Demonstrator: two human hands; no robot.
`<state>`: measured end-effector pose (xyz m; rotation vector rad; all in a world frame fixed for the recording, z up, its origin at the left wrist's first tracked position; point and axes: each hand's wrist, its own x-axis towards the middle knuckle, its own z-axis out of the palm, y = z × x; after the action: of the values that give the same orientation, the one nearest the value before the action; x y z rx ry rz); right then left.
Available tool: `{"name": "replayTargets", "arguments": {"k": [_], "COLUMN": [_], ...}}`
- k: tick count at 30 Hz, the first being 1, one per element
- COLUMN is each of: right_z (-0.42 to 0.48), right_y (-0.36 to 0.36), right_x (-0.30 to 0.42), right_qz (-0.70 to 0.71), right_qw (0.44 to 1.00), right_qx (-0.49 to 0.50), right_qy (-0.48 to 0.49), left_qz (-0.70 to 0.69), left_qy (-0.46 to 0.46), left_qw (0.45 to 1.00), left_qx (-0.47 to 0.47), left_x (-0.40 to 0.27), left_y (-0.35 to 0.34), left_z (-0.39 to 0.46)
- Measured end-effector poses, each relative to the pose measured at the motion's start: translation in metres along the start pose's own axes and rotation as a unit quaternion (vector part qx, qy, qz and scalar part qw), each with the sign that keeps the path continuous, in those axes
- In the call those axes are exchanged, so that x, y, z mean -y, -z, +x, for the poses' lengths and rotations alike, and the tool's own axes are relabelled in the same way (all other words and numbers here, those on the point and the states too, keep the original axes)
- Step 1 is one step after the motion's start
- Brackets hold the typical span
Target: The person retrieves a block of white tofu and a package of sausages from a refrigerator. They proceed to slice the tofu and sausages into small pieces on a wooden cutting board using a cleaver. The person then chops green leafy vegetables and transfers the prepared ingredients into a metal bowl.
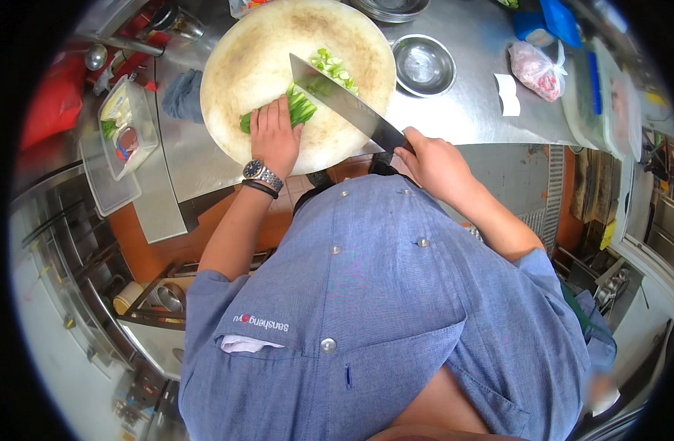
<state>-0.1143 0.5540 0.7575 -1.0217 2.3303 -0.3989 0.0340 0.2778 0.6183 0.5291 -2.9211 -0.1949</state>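
Note:
On a round, pale chopping block (237, 60), my left hand (275, 129) presses down on a bundle of green stalks (301, 109), fingertips on top. A watch and a dark band circle that wrist. My right hand (433, 160) grips the dark handle of a cleaver (342, 99). The broad blade slants over the block, between the stalks and a small heap of chopped green pieces (334, 69); whether its edge touches the block I cannot tell. A round metal bowl (424, 66) stands just right of the block.
A grey cloth (183, 96) and a plastic tub of food (128, 127) lie left of the block. To the right are a white paper slip (507, 95), a tied plastic bag (538, 69) and clear containers (601, 99). Stacked metal dishes (392, 10) stand behind the bowl.

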Motion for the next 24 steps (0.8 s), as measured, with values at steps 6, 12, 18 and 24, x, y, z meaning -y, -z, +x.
{"name": "replayTargets", "arguments": {"k": [6,12,18,24], "right_z": [0.007,0.019,0.017,0.016], "right_y": [-0.009,-0.004,-0.002,0.003], "right_x": [0.011,-0.006,0.007,0.012], "right_qz": [0.022,0.057,-0.018,-0.042], "right_qw": [1.0,0.997,1.0,0.999], "right_qx": [-0.011,0.043,-0.013,-0.015], "right_qy": [0.003,-0.007,-0.016,-0.001], "left_qz": [-0.016,0.014,-0.014,-0.031], "left_qy": [0.01,0.046,0.077,0.06], "left_qw": [1.0,0.999,0.996,0.994], "left_qx": [-0.005,0.008,-0.038,-0.081], "left_x": [0.003,0.01,-0.019,-0.026], "left_y": [0.0,0.009,-0.003,0.001], "left_z": [-0.001,0.008,0.029,0.019]}}
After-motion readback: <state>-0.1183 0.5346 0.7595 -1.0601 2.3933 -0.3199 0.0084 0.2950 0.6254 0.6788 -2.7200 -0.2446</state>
